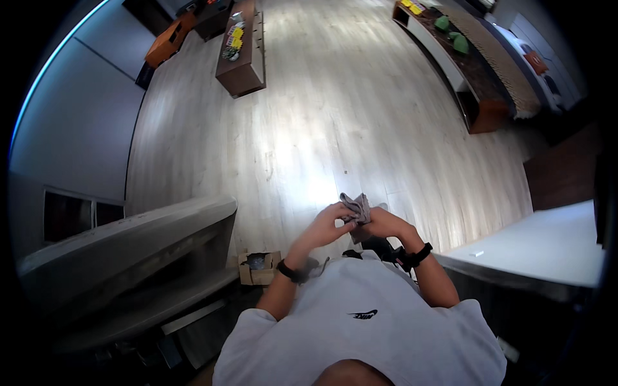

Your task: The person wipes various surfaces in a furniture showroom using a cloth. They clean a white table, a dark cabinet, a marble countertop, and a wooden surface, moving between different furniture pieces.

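Note:
A crumpled grey-brown cloth [357, 207] is bunched between my two hands, in front of my waist. My left hand [329, 225] grips it from the left side, thumb and fingers pinching its folds. From the right, my right hand [384, 223] has hold of the same cloth, and its fingertips are hidden behind the folds. Part of the cloth hangs below the hands. Each wrist wears a black band. Beneath the hands lies a light wood-plank floor [309, 140].
A grey ledge with a shelf [193, 217] stands close on my left, an open cardboard box [260, 275] beside it. At right is a white tabletop [540, 246] bearing a small white object [476, 253]. Farther off stand a brown cabinet [241, 72] and a long low unit [487, 116].

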`<action>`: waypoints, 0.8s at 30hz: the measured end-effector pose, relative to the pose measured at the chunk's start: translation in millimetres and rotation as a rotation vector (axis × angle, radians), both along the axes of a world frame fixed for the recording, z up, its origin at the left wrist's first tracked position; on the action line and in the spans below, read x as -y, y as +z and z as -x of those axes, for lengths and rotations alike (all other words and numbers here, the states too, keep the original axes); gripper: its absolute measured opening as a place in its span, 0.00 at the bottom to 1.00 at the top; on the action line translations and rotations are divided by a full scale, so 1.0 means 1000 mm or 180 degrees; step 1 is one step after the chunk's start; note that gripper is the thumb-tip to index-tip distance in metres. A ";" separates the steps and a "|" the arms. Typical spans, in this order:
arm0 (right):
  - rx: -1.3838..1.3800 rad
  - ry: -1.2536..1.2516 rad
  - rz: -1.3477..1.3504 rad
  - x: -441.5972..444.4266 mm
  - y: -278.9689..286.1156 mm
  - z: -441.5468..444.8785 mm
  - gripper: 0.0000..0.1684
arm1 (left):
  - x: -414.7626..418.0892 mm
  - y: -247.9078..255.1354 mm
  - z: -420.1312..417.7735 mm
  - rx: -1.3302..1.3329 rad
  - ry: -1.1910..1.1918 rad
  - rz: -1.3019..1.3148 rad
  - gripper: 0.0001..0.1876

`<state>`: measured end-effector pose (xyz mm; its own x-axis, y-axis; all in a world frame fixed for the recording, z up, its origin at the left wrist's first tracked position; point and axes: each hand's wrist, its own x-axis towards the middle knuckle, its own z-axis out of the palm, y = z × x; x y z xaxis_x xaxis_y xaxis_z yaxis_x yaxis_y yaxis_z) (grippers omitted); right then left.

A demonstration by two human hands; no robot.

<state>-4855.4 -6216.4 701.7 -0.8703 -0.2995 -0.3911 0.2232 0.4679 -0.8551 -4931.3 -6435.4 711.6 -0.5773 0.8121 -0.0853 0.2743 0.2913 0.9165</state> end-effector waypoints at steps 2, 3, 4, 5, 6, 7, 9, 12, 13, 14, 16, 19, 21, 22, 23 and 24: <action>-0.0287 0.0105 0.0225 -0.039 -0.020 0.046 0.20 | -0.031 -0.002 0.034 -0.0251 0.0161 0.0079 0.15; -0.0008 0.0110 0.0378 -0.056 -0.009 0.071 0.19 | -0.049 0.004 0.052 -0.0358 0.0243 0.0146 0.15; -0.0174 0.0209 0.0112 -0.074 0.000 0.093 0.20 | -0.068 0.016 0.066 -0.0418 0.0384 0.0197 0.15; -0.0343 0.0288 -0.0151 -0.094 0.006 0.113 0.20 | -0.088 0.026 0.080 -0.0475 0.0509 0.0248 0.15; -0.0495 0.0323 -0.0126 -0.115 0.005 0.131 0.20 | -0.107 0.031 0.096 -0.0462 0.0551 0.0154 0.14; -0.0645 0.0333 -0.0101 -0.137 0.002 0.149 0.19 | -0.129 0.035 0.113 -0.0447 0.0568 0.0058 0.14; -0.0769 0.0286 0.0068 -0.179 0.007 0.182 0.19 | -0.174 0.039 0.149 -0.0247 0.0585 -0.0086 0.14; -0.0896 0.0093 0.0237 -0.244 0.020 0.208 0.18 | -0.246 0.051 0.190 -0.0348 0.0413 -0.0067 0.13; -0.0829 -0.0020 0.0180 -0.269 0.015 0.214 0.18 | -0.271 0.044 0.206 -0.0292 0.0328 -0.0037 0.13; -0.0610 -0.0315 0.0331 -0.294 0.013 0.215 0.18 | -0.300 0.036 0.220 -0.0157 0.0214 -0.0107 0.13; -0.0325 -0.0643 0.0399 -0.341 0.010 0.225 0.19 | -0.356 0.033 0.250 0.0022 -0.0050 -0.0025 0.14; -0.0223 -0.1055 0.0328 -0.406 -0.007 0.249 0.20 | -0.439 0.035 0.295 0.0230 -0.0518 0.0207 0.16; -0.0163 -0.1306 0.0438 -0.447 -0.031 0.270 0.22 | -0.491 0.022 0.332 0.0388 -0.0819 0.0104 0.17; -0.0316 -0.1544 0.0572 -0.467 -0.024 0.281 0.23 | -0.520 0.023 0.352 0.0253 -0.0985 0.0172 0.18; -0.0477 -0.1779 0.0700 -0.489 -0.021 0.292 0.23 | -0.551 0.015 0.370 0.0237 -0.1155 0.0098 0.18; -0.0536 -0.1746 0.0615 -0.516 -0.022 0.307 0.24 | -0.579 0.005 0.388 0.0212 -0.1300 0.0020 0.18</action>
<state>-5162.2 -5700.1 679.3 -0.9631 0.1585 -0.2177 0.2421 0.1555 -0.9577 -5319.7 -5856.2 716.7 -0.2006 0.9726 -0.1174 0.3088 0.1765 0.9346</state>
